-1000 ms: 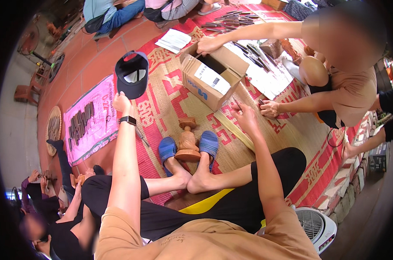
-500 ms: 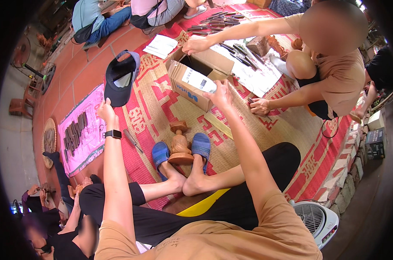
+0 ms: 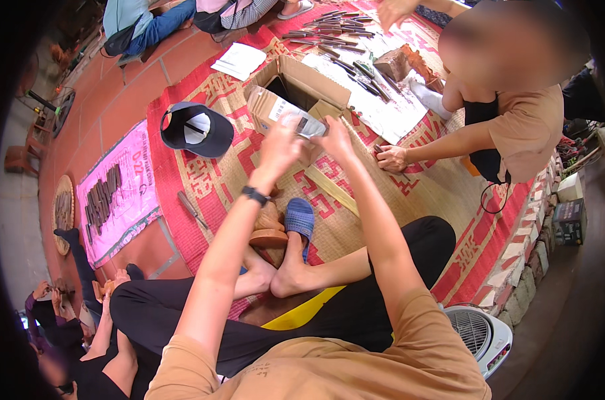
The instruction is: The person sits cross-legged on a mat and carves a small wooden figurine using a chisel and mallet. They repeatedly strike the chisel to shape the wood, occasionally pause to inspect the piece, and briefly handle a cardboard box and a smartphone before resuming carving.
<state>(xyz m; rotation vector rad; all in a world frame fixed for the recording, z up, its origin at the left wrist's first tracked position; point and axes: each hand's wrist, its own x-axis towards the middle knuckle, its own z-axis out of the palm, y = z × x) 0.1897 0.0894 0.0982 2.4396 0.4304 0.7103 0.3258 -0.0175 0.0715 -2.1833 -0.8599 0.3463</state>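
Brown rectangular cardboard box [image 3: 316, 81], open-topped, stands just beyond both hands. Left grip [image 3: 282, 141] overlaps its near side, right grip [image 3: 336, 138] its near right corner; whether either is closed, I cannot tell. Dark upturned fabric cap [image 3: 214, 139] lies left of both.

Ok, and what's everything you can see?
mat: one, red and tan, centre
cardboard box: one, brown, open on the mat
label: one, white, on the box
cap: one, dark, left of the box
small paper: one, white, beyond the cap
wooden figurine: one, brown, nearer than the box
sheet: one, pink, left side
tools: many, dark, left and top
fan: one, white, lower right
other people: several, mixed clothes, around the mat
sandal: one showing, blue, by the figurine
left fingers: one hand, bare, over the label
right fingers: one hand, bare, at the box's edge
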